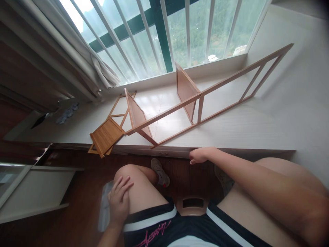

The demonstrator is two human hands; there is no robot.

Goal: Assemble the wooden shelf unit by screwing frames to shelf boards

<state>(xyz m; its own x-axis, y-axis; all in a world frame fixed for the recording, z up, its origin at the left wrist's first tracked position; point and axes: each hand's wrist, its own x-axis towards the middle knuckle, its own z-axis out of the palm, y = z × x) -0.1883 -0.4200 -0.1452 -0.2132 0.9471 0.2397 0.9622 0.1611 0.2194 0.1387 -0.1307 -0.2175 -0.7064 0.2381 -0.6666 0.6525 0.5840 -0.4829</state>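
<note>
My left hand [119, 197] lies flat on my left knee, fingers spread, holding nothing. My right hand [199, 155] hangs just below the front edge of the sill, near the drawer front, with its fingers curled in. Whatever those fingers hold, if anything, is hidden. Beyond it, a wooden frame [169, 111] with two long rails lies on its side along the sill, and two panels [186, 90] stand up from it. A smaller darker wooden piece [106, 135] with slats touches or overlaps its left end and juts over the edge.
The pale window sill [262, 127] runs beneath a barred window [154, 37]. Curtains [84, 61] hang at left, near a crumpled cloth [67, 113]. A brown stool [194, 205] shows between my legs. A white cabinet [38, 188] stands at lower left.
</note>
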